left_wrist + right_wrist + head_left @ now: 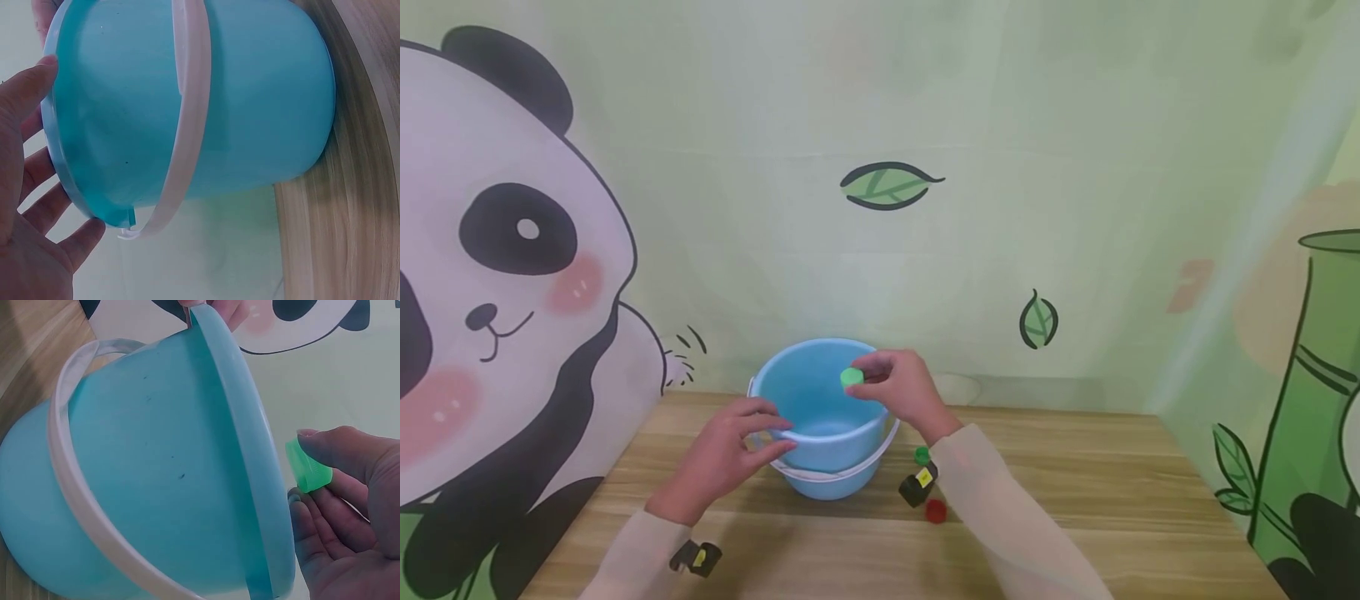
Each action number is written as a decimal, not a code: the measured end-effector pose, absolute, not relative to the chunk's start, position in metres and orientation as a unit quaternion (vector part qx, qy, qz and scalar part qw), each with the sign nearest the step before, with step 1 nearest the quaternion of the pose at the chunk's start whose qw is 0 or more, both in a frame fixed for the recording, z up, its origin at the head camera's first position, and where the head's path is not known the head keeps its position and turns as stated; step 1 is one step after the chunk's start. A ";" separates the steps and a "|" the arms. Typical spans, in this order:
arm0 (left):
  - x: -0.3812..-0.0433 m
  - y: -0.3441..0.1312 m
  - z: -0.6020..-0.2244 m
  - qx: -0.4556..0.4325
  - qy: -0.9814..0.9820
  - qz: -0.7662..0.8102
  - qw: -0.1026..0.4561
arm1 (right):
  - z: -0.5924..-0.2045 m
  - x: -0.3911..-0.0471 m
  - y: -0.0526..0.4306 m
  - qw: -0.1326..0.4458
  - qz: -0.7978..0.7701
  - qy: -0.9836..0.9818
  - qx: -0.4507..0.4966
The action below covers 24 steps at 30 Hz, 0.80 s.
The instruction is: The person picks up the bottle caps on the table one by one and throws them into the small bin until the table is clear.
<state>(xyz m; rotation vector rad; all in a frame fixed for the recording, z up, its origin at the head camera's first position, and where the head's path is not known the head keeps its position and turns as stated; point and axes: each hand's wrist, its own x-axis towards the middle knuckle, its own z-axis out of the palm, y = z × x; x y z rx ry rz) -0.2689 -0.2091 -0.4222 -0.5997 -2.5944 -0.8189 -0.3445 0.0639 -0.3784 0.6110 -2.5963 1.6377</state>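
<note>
A light-blue bucket (827, 497) with a white handle (197, 106) stands upright on the wooden table. My left hand (722, 450) holds the bucket's near-left rim, thumb outside and fingers at the rim's other side. Above the right part of the bucket's mouth, my right hand (902, 387) pinches a small green bottle cap (309, 465) between thumb and fingers. The cap is apart from the rim in the right wrist view. Inside the bucket, the part of the bottom that shows is plain blue.
To the right of the bucket, a darker green cap (922, 455) and a red cap (936, 511) lie on the table (1075, 500). A black device with a yellow label (917, 485) is by the right wrist. Behind stands a printed panda backdrop (760, 208).
</note>
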 end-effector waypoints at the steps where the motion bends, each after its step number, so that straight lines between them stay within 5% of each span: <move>1: -0.269 -0.209 -0.422 -0.211 -0.917 -0.289 0.177 | -0.378 -0.344 0.064 0.005 0.523 -0.830 0.194; 24: -0.269 -0.209 -0.422 -0.217 -0.915 -0.280 0.191 | -0.382 -0.348 0.062 0.006 0.518 -0.833 0.196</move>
